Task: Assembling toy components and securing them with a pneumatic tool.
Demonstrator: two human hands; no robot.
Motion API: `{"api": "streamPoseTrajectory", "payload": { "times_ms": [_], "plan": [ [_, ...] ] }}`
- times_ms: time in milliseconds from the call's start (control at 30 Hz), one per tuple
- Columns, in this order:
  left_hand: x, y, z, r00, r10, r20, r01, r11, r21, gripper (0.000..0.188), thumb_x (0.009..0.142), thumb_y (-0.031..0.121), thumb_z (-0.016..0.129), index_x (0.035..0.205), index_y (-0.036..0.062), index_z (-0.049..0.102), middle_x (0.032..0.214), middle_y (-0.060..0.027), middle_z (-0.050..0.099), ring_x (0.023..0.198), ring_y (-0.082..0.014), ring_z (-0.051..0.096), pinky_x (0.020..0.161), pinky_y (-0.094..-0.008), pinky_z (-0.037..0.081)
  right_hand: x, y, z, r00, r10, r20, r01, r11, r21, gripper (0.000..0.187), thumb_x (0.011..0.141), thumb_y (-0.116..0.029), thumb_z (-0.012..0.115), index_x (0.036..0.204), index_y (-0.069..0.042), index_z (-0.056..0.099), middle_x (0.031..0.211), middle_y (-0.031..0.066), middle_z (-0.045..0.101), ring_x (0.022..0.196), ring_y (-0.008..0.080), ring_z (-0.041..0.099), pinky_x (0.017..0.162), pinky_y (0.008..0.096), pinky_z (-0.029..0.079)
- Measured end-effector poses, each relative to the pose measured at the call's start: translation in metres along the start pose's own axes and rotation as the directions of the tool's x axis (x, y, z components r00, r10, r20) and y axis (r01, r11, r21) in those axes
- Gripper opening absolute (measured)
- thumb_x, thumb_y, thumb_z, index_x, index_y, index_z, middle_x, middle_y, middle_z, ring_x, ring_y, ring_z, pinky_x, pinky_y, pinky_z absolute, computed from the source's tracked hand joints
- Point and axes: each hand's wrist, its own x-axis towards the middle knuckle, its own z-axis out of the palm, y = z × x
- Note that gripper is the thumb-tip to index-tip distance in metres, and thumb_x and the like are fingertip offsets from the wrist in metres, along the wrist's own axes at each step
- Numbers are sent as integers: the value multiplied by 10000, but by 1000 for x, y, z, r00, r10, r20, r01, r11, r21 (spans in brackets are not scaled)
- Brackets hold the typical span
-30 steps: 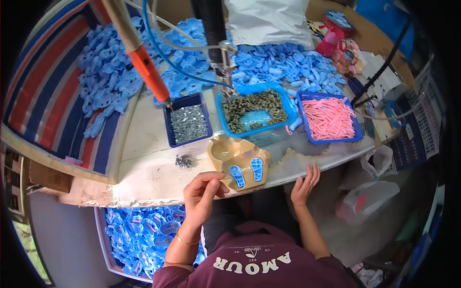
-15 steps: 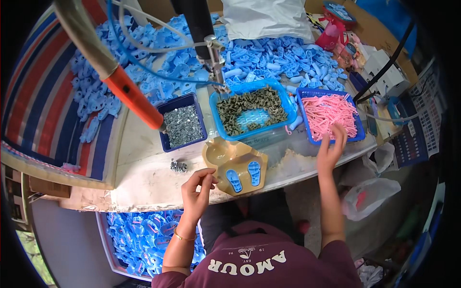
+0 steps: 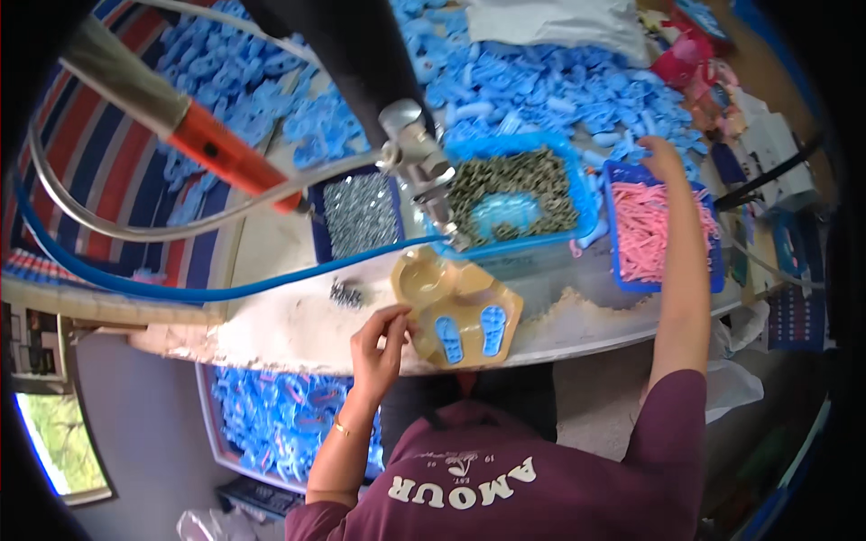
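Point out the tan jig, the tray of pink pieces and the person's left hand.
tan jig (image 3: pixel 456 311): head view, on its flat middle.
tray of pink pieces (image 3: pixel 615 185): head view, on its blue left rim.
left hand (image 3: pixel 379 347): head view, on its back.

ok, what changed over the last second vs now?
The right hand left the table edge, passed over the tray of pink pieces and now reaches past it to the heap of blue parts; whether it grips anything can't be told. The left hand stayed at the tan jig, fingers on its left edge. The two blue sole-shaped pieces remain seated in it.
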Motion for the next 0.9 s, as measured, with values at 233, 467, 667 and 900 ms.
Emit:
{"api": "streamPoseTrajectory", "payload": {
  "times_ms": [233, 467, 667, 900],
  "plan": [
    [8, 9, 1, 995, -6, -97, 1, 999, -48, 153, 948, 27, 524, 1054, -26, 621, 810, -80, 661, 676, -94, 595, 614, -222, 495, 18, -15, -14, 976, 44, -214, 10, 969, 246, 234, 822, -223, 707, 966, -54, 634, 758, 81, 623, 688, 183, 591, 634, 317, 478],
    [22, 29, 10, 981, 171, -92, -169, 985, 26, 151, 886, -24, 584, 1024, 6, 638, 845, -87, 657, 707, -145, 630, 644, -251, 490, -49, -188, -78, 981, -53, 185, -96, 696, 712, 339, 887, -230, 662, 1167, -53, 589, 735, 3, 584, 606, 55, 519, 530, 203, 392],
    [6, 21, -2, 958, 287, 2, -282, 939, 199, 154, 868, -33, 592, 1009, 0, 645, 875, -93, 659, 741, -161, 632, 686, -268, 508, -9, -141, -30, 954, 219, 205, -300, 720, 626, 406, 887, -236, 672, 1198, -2, 557, 786, 50, 624, 593, 82, 556, 510, 212, 437],
    [31, 3, -43, 958, 274, -89, -251, 945, 209, 147, 866, -1, 611, 1004, 31, 651, 867, -96, 640, 675, -174, 616, 629, -277, 495, 31, -2, 4, 941, 338, 31, -245, 613, 751, 550, 898, -199, 664, 1359, -25, 419, 1104, 112, 614, 876, 163, 636, 624, 232, 490]
  ]
}}
